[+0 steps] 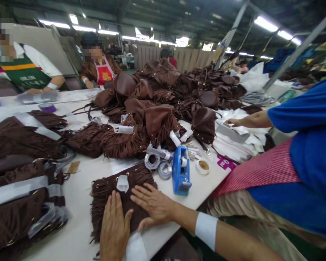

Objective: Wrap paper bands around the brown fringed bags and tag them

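Observation:
A dark brown fringed bag (pixel 108 186) lies flat on the white table (pixel 78 197) in front of me. White wrapping (pixel 122 183) covers the fitting between brass-coloured eyelets near its upper edge. My left hand (pixel 115 223) rests on the bag's lower part, fingers straight and thumb apart. Palm down, my right hand (pixel 154 204) lies across the right side of the bag with its fingers spread. Neither hand grips anything. Just beyond my right hand stands a blue tape dispenser (pixel 181 172), beside clear rolls (pixel 165 169) and a white tape roll (pixel 203 166).
A large heap of brown bags (pixel 163 87) fills the table's far middle. Wrapped fringed bags (pixel 16 203) are stacked at left. A co-worker in a blue shirt (pixel 309 145) stands close at right, one hand (pixel 233 122) over white material. Other people work across the table.

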The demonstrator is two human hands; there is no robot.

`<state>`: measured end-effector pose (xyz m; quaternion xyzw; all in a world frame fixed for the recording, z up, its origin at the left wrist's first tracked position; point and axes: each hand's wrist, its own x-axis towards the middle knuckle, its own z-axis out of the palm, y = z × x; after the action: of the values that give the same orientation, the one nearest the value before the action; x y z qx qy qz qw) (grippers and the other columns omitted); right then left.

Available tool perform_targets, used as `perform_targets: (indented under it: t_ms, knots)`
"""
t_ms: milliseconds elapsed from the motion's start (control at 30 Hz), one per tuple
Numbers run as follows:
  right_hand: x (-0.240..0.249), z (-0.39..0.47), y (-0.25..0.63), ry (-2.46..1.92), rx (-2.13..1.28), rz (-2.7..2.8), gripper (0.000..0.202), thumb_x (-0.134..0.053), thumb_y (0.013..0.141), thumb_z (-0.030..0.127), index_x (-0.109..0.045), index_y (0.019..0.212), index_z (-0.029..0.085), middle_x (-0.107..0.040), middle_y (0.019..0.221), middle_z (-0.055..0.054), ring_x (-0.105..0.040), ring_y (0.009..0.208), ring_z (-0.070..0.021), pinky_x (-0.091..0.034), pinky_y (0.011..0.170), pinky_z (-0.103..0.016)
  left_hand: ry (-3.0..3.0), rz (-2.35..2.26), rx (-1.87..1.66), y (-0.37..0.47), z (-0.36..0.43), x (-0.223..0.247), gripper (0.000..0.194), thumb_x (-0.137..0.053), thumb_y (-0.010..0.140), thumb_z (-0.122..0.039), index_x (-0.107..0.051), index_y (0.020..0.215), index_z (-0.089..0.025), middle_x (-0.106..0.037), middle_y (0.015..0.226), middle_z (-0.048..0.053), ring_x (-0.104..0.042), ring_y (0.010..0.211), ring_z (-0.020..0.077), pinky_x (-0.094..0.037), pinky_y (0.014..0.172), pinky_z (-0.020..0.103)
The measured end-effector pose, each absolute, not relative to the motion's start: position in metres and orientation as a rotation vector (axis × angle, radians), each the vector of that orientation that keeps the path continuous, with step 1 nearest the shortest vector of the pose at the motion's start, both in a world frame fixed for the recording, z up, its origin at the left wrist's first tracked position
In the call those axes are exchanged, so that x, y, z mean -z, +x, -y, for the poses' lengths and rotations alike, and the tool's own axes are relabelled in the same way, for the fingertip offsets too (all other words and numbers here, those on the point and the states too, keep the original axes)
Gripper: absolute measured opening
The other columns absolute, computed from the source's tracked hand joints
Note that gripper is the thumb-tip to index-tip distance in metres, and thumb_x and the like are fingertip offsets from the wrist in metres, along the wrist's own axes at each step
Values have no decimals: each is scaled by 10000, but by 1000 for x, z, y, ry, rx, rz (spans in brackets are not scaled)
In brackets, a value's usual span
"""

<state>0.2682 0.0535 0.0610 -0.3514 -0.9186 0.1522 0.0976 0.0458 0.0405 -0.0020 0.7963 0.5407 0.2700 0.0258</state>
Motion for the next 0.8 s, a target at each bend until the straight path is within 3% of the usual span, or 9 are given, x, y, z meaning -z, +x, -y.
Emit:
perform_targets:
  t_ms: [100, 267, 500, 800]
  knots:
    - [-49, -43, 299, -1317, -430, 2566, 797, -416, 957, 596, -147, 1555, 144, -186, 1599, -156, -113, 1494, -258, -154, 1202, -502, 2507, -1705, -737, 50, -44, 0, 736, -458, 943, -453, -127, 1549, -197, -88, 1634, 158, -136, 1482, 379, -283, 1145, 610]
    - [-50, -58, 278, -1515, -249, 2325, 690, -401, 996, 459, -179, 1549, 113, -156, 1605, -165, -108, 1493, -283, -194, 1203, -502, 2574, -1718, -671, 52, -48, 0, 623, -512, 919, -410, -317, 1499, -294, 41, 1648, 93, -102, 1477, 422, -321, 1097, 641]
    - [-35, -114, 235, -1501, -286, 2335, 694, -416, 986, 449, -163, 1552, 137, -98, 1623, -121, -17, 1502, -255, -142, 1209, -493, 2623, -1755, -631, 50, -46, 2, 615, -517, 913, -402, -349, 1488, -264, -28, 1638, 157, -159, 1455, 448, -358, 1048, 657]
    - [-38, -106, 241, -1460, -280, 2336, 673, -365, 1000, 494, -190, 1546, 141, -151, 1619, -116, -60, 1501, -238, -140, 1207, -469, 2641, -1794, -595, 54, -43, -8, 563, -479, 926, -456, -442, 1441, -229, -252, 1582, 198, -212, 1446, 432, -367, 1046, 626]
